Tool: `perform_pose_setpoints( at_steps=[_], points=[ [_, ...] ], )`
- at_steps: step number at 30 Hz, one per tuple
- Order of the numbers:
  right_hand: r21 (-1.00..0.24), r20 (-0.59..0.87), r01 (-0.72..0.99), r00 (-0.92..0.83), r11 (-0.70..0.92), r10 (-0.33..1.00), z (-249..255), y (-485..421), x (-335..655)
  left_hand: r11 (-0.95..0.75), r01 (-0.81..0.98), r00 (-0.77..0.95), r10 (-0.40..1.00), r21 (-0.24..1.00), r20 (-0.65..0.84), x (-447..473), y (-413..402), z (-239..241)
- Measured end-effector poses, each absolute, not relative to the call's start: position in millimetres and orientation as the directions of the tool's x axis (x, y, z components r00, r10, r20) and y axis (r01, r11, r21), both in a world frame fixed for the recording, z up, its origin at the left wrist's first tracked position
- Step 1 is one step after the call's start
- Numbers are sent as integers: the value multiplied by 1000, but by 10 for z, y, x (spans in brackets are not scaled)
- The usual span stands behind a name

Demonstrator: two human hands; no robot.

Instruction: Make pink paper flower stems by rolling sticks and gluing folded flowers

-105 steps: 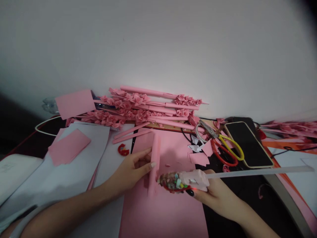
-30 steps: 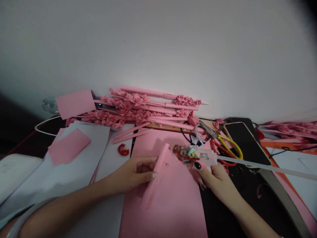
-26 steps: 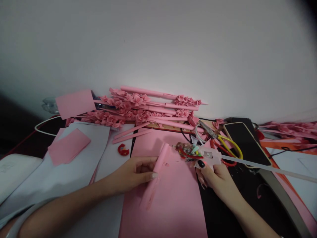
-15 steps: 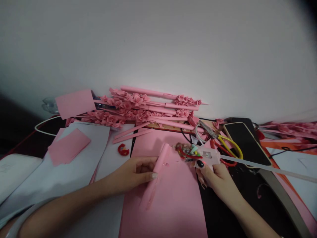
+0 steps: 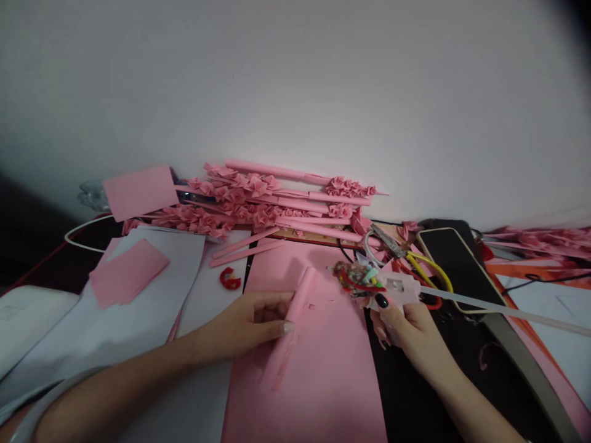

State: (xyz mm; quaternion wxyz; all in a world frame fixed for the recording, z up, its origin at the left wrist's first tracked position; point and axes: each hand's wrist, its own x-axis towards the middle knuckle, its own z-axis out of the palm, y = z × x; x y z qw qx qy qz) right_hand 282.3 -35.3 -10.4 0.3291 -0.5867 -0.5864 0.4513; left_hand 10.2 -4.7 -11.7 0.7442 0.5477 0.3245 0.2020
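My left hand [image 5: 264,317] pinches a rolled pink paper tube [image 5: 295,317] between thumb and fingers. The tube slants over a large flat sheet of pink paper [image 5: 337,381], and a glossy line, perhaps glue, runs along its side. My right hand [image 5: 399,320] is wrapped round a pale glue gun [image 5: 401,287], thumb on its body. Crusted bits of red, green and brown cover the gun's front end [image 5: 355,278], which points left, apart from the tube. A long translucent glue stick [image 5: 489,304] sticks out of its back.
Several pink paper flower stems [image 5: 258,197] lie along the wall. Pliers with yellow and red handles [image 5: 431,271] rest beside a phone [image 5: 462,264]. Cut pink paper pieces [image 5: 132,277] sit on white sheets [image 5: 184,264] at left, near a small red curled piece [image 5: 229,279].
My right hand has drawn the glue gun a little to the right, away from the tube. My left hand and the tube have hardly moved.
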Motion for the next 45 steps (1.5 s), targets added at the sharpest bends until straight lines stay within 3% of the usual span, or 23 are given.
perform_pose_setpoints(
  at_steps=[9, 16, 21, 29, 35, 45],
  points=[
    [-939, -119, 340, -153, -60, 981, -120, -375, 2769, 316, 54, 722, 643, 947, -256, 112, -46, -85],
    [-950, -133, 310, -318, -29, 939, -66, -373, 2767, 316, 62, 702, 661, 947, -266, 109, -41, -121],
    [-949, -78, 314, -263, 9, 962, -59, -374, 2765, 325, 52, 714, 649, 944, -262, 105, -40, -136],
    [-956, -154, 292, -386, -38, 910, -80, -411, 2787, 309, 88, 687, 670, 947, -282, 118, -32, -74],
    [-941, -156, 335, -307, -47, 939, -70, -416, 2795, 335, 54, 710, 649, 941, -271, 117, -40, -49],
    [-946, -143, 324, -340, -28, 930, -64, -401, 2807, 305, 94, 685, 671, 948, -284, 111, -32, -60]
  ],
)
